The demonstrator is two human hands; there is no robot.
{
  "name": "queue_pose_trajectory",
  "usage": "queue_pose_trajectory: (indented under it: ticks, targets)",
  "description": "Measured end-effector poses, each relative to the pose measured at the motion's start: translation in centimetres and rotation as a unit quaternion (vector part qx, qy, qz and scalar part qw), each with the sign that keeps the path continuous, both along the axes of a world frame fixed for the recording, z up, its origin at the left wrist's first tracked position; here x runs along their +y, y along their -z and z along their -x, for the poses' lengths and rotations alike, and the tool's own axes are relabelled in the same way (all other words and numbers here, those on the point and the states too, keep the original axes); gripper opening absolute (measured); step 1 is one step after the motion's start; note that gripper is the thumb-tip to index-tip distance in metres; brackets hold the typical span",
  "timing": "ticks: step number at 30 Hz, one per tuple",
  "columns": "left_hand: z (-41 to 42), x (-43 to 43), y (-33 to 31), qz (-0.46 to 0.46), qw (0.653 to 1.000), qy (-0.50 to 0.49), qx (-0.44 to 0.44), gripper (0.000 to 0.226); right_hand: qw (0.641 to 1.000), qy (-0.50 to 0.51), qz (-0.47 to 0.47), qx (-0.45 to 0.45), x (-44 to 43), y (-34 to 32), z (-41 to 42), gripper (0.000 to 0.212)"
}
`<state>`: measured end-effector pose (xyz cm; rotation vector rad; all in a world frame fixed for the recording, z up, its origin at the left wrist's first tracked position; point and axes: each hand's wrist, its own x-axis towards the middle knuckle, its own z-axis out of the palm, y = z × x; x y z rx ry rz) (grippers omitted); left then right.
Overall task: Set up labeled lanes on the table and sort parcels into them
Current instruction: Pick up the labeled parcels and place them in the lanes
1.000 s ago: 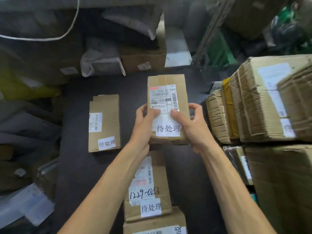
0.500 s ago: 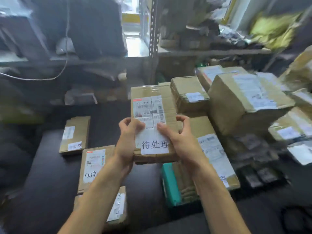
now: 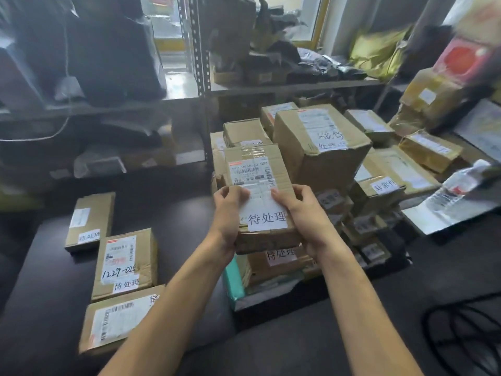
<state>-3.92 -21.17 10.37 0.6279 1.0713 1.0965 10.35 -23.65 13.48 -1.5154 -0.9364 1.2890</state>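
Observation:
I hold a small brown cardboard parcel (image 3: 259, 172) in the air with both hands, its shipping label and a white paper tag with Chinese characters facing me. My left hand (image 3: 227, 213) grips its left edge and my right hand (image 3: 301, 215) its right edge. It hangs in front of a tall stack of parcels (image 3: 320, 147) on the right of the dark table (image 3: 176, 207). Three tagged parcels lie flat in a row on the table's left: a far one (image 3: 90, 221), a middle one (image 3: 126, 264) with handwritten numbers, and a near one (image 3: 116, 318).
Metal shelving (image 3: 200, 85) with dark bags and boxes runs behind the table. More parcels pile up at the far right, with a plastic water bottle (image 3: 461, 183) lying on a silver sheet. A black cable (image 3: 466, 337) coils at the lower right.
My view has swung right and up, from the lane of flat parcels toward the stack. The held parcel has moved with my hands to the front of the stack; my grip is unchanged.

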Motion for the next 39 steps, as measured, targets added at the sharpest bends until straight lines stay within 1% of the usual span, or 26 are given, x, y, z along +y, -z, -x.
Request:
queue_pose_trajectory:
  ticks: [2,3,4,6,7,9,10,12,16,21,26,30,31,34,36,37,39]
  targets:
    - [-0.7,0.6,0.1,-0.009,0.999,-0.031,0.028,0.048,0.999,0.018,-0.007,-0.045,0.7,0.3,-0.2,0.037]
    - [-0.9,1.1,0.5,-0.013,0.998,-0.046,0.043,0.036,0.997,0.021,-0.014,-0.069,0.9,0.5,-0.3,0.033]
    - [-1.2,1.5,0.6,-0.020,0.996,-0.058,0.065,0.032,0.996,0.019,-0.024,-0.088,1.2,0.6,-0.3,0.028]
    - [-2.1,1.8,0.6,-0.037,0.990,-0.064,0.122,0.045,0.993,0.014,-0.037,-0.109,1.6,0.6,-0.5,0.022]
    - [-2.5,2.0,0.8,-0.051,0.985,-0.062,0.152,0.050,0.993,0.014,-0.039,-0.114,1.8,0.7,-0.7,0.026]
    - [-3.3,2.1,0.3,-0.078,0.977,-0.063,0.186,0.050,0.990,0.017,-0.035,-0.133,2.2,0.9,-1.1,0.047]
    - [-3.5,2.3,0.4,-0.083,0.975,-0.062,0.194,0.050,0.990,0.017,-0.032,-0.138,2.3,0.9,-1.2,0.054]
    - [-3.7,2.4,0.4,-0.089,0.974,-0.057,0.201,0.055,0.990,0.027,-0.032,-0.132,2.3,1.2,-1.4,0.058]
    - [-3.6,2.9,0.6,-0.082,0.967,-0.043,0.236,0.073,0.991,0.049,-0.033,-0.119,2.2,1.6,-1.7,0.045]
    - [-4.0,2.8,0.3,-0.092,0.965,-0.030,0.243,0.064,0.990,0.066,-0.036,-0.118,1.3,1.5,-1.8,0.036]
    - [-4.5,2.2,-0.2,-0.100,0.962,-0.016,0.252,0.070,0.992,0.059,-0.014,-0.109,0.5,0.7,-2.1,0.036]
    - [-4.3,2.2,-0.9,-0.090,0.968,-0.020,0.235,0.086,0.991,0.053,-0.019,-0.118,-0.2,0.2,-2.1,0.033]
    - [-4.3,2.1,-1.2,-0.093,0.969,-0.024,0.229,0.085,0.991,0.055,-0.022,-0.119,-0.4,0.0,-2.0,0.032]
    - [-4.6,1.9,-2.2,-0.114,0.969,-0.028,0.220,0.071,0.990,0.057,-0.030,-0.127,-1.0,-0.4,-1.8,0.034]
    - [-4.4,1.8,-2.3,-0.123,0.967,-0.024,0.221,0.067,0.988,0.055,-0.039,-0.137,-1.4,-0.9,-1.6,0.035]
    - [-4.1,1.6,-2.4,-0.129,0.967,-0.022,0.220,0.068,0.987,0.055,-0.044,-0.147,-1.5,-1.1,-1.4,0.034]
    - [-3.5,1.3,-2.7,-0.140,0.965,-0.014,0.223,0.067,0.977,0.056,-0.061,-0.199,-1.6,-1.6,-0.7,0.033]
